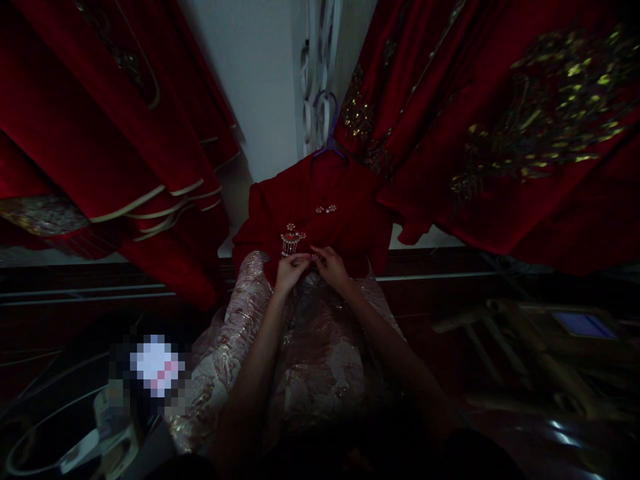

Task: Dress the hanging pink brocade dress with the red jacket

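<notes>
A red garment (345,183) hangs from a purple hanger (330,145) straight ahead. A beaded clasp (326,209) sits at its upper front, and a beaded brooch with dangling strands (291,240) is fixed left of its middle. My left hand (293,269) and my right hand (330,265) meet at the garment's lower front, just below the brooch. Their fingers are pinched close together around a small bright piece, too dim and tiny to name. Pale patterned shiny fabric (320,373) spreads beneath my forearms.
Red gold-trimmed garments (165,153) hang on the left. More red garments with gold embroidery (565,100) hang on the right. A white scrollwork rack (320,67) stands by the wall. At lower right is a wooden chair-like frame (530,347) with a lit screen (584,325); scissors-like white handles (117,447) lie lower left.
</notes>
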A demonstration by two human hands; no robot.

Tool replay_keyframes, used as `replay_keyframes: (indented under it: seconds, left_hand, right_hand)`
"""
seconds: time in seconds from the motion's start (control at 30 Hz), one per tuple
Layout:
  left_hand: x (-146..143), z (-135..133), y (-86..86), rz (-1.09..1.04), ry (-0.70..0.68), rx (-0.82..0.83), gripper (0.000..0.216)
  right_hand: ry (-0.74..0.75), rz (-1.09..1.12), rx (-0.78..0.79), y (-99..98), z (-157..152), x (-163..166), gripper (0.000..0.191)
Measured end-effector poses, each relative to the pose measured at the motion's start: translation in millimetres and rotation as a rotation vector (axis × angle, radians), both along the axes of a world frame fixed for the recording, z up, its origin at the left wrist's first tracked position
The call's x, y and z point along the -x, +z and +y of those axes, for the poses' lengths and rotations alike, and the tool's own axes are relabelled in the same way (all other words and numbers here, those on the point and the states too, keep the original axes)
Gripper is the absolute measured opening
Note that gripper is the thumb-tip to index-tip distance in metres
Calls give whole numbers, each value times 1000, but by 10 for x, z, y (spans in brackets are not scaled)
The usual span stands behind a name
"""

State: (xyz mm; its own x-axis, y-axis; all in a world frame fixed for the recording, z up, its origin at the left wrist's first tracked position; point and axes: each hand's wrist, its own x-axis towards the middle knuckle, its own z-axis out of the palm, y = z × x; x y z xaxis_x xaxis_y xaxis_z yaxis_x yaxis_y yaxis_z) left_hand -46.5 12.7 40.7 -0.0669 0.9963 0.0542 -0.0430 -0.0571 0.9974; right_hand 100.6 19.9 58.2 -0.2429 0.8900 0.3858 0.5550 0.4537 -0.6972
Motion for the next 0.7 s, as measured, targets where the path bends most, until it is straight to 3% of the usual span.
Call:
replay_keyframes:
  seconds: [0.27, 0.53, 0.7]
  left_hand:
    - [-33, -4, -41, 186, 75, -113, 24]
    - [6, -7, -67, 220, 40, -109, 20]
    - [-2, -24, -4, 299, -23, -124, 17]
  right_hand:
    - [-36, -33, -30, 29, -49, 41, 34]
    - [-28, 35, -49, 29, -21, 47, 31]
    - [66, 26, 14, 30, -55, -115, 36]
